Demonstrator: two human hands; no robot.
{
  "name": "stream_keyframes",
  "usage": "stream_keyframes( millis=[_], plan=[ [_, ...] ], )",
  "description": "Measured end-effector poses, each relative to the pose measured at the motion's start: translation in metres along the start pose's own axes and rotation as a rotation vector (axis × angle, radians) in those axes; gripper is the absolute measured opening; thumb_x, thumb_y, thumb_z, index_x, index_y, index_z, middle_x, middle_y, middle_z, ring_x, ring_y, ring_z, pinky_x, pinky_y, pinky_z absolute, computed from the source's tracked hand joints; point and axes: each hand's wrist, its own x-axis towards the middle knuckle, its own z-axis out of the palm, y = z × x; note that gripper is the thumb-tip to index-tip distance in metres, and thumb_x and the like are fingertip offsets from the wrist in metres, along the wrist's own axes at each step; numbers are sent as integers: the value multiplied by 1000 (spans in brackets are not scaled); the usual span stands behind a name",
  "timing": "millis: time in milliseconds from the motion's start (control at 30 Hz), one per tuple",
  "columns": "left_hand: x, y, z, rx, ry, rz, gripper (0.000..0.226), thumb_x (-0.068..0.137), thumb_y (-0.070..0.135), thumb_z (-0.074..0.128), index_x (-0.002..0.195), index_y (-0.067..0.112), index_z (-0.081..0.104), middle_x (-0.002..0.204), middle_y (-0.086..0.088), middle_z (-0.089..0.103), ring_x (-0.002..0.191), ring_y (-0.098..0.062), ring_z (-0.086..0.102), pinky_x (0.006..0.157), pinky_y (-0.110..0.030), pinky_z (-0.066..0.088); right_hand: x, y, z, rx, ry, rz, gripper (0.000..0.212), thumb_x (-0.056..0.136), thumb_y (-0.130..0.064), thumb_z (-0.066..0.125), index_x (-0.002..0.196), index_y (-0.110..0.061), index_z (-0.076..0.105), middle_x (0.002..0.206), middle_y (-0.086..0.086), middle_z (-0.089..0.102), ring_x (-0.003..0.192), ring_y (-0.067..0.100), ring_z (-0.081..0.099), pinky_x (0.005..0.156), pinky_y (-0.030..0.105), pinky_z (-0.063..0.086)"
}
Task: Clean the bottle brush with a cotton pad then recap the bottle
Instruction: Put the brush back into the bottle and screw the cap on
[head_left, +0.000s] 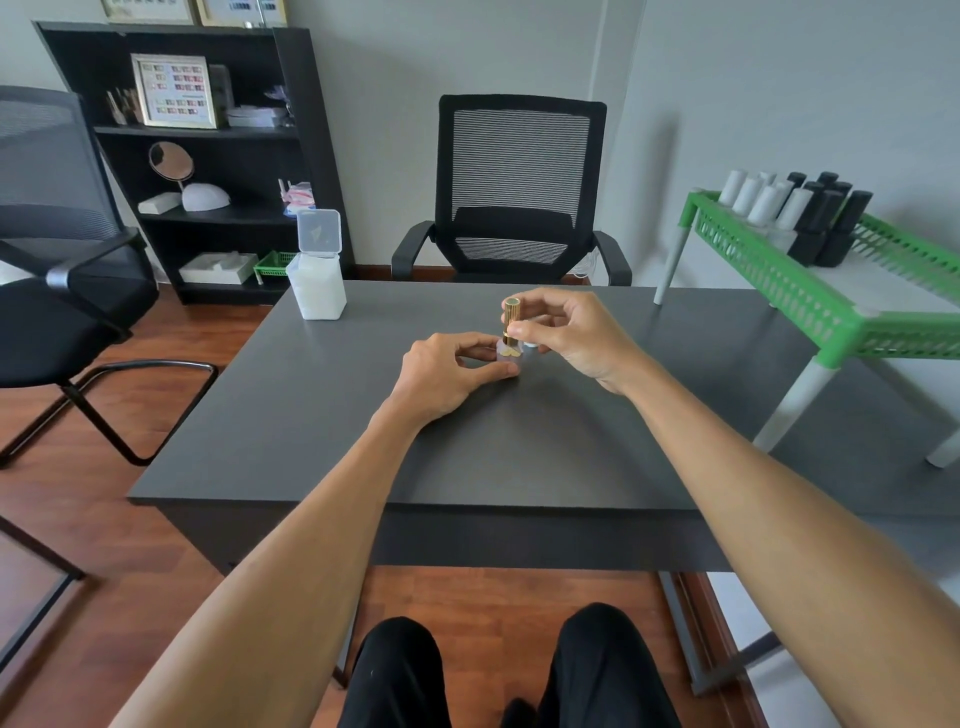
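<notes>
Right hand: the right hand (566, 332) is pinching the gold cap (511, 321) between thumb and curled fingers, holding it upright over the bottle.
Left hand: the left hand (451, 370) is resting on the table, its thumb and forefinger curling round the base of the bottle (510, 354) and steadying it.
Bottle: a small clear bottle with a gold heart mark is standing near the middle of the table, directly between the two hands; whether the cap is seated fully on it cannot be told.
Brush: hidden, if below the cap.
White item: something small and white (530, 344) is showing just under the right fingers, touching the bottle's right side; too small to identify.
Table: a dark grey table (322, 415) is carrying the bottle and both forearms.
Pad dispenser: a clear box of white pads (317, 278) is standing at the far left corner of the table, its flip lid standing open.
Green rack: a green plastic rack (810, 306) is sitting at the right, bearing white and black bottles (800, 208) at its far end.
Chairs: a black mesh chair (517, 187) is facing the far edge; another chair (57, 249) is standing at the left.
Shelf: a black shelf unit (208, 156) is standing far left, holding a framed chart, a mirror and boxes.
</notes>
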Motion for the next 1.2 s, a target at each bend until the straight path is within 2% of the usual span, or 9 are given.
stream_keyframes(
  millis=[100, 233, 400, 567, 733, 833, 933, 1067, 1200],
  plan=[
    [0, 0, 0, 1, 2, 3, 28, 81, 71, 78, 106, 59, 71, 86, 39, 71, 93, 0, 66, 79, -22, 50, -1, -1, 0, 25, 15, 0, 21, 93, -20, 84, 113, -27, 78, 111, 1, 79, 88, 12, 70, 75, 25, 54],
    [0, 0, 1, -3, 5, 1, 39, 82, 70, 78, 116, 51, 76, 92, 33, 74, 90, 2, 65, 76, -21, 46, -3, -3, 0, 26, -62, -6, 27, 97, -22, 69, 117, -38, 78, 121, -9, 82, 102, 6, 75, 74, 19, 54],
    [-1, 1, 0, -4, -5, 6, 40, 82, 70, 78, 118, 50, 76, 94, 32, 75, 95, -3, 66, 81, -25, 50, 0, 2, -1, 33, 17, 14, 17, 92, -23, 85, 107, -29, 79, 101, -7, 82, 83, 7, 71, 74, 25, 54],
    [-1, 1, 0, -13, -17, -4, 39, 82, 70, 78, 116, 52, 75, 94, 33, 74, 97, -4, 66, 85, -27, 52, -1, -1, -2, 45, -45, -2, 31, 95, -25, 75, 124, -36, 77, 121, -8, 82, 97, 3, 73, 74, 20, 54],
    [-1, 1, 0, -15, -14, 4, 39, 82, 70, 78, 116, 51, 76, 93, 33, 74, 95, -4, 67, 84, -27, 52, 1, 3, -1, 24, 3, 5, 21, 94, -23, 83, 114, -27, 80, 109, -3, 82, 86, 4, 72, 73, 24, 54],
    [-1, 2, 0, -15, -28, 8, 37, 83, 70, 77, 115, 53, 74, 93, 34, 73, 96, -6, 67, 85, -29, 54, 1, 2, -2, 0, 13, 6, 33, 94, -25, 84, 126, -29, 77, 112, -1, 81, 88, 6, 70, 68, 16, 53],
    [-1, 2, 0, -18, -20, 4, 40, 83, 69, 78, 117, 51, 75, 93, 33, 74, 96, -6, 67, 82, -27, 52, 1, 1, -2, -10, -22, -5, 29, 98, -23, 76, 126, -31, 78, 117, -3, 82, 90, 0, 71, 67, 13, 51],
    [1, 1, 0, -14, -18, -1, 42, 84, 68, 77, 120, 47, 76, 98, 28, 76, 97, -6, 67, 78, -21, 48, 0, 3, -2, -7, -22, -23, 23, 101, -17, 74, 123, -17, 81, 112, -5, 84, 87, -5, 75, 71, 7, 51],
    [1, 2, 0, 17, -36, 3, 44, 87, 68, 75, 124, 45, 75, 107, 24, 77, 93, -5, 64, 73, -20, 43, 0, 4, -4, -28, -28, -23, 22, 100, -18, 76, 122, -16, 81, 112, -4, 84, 95, -1, 76, 78, 11, 53]
  ],
)
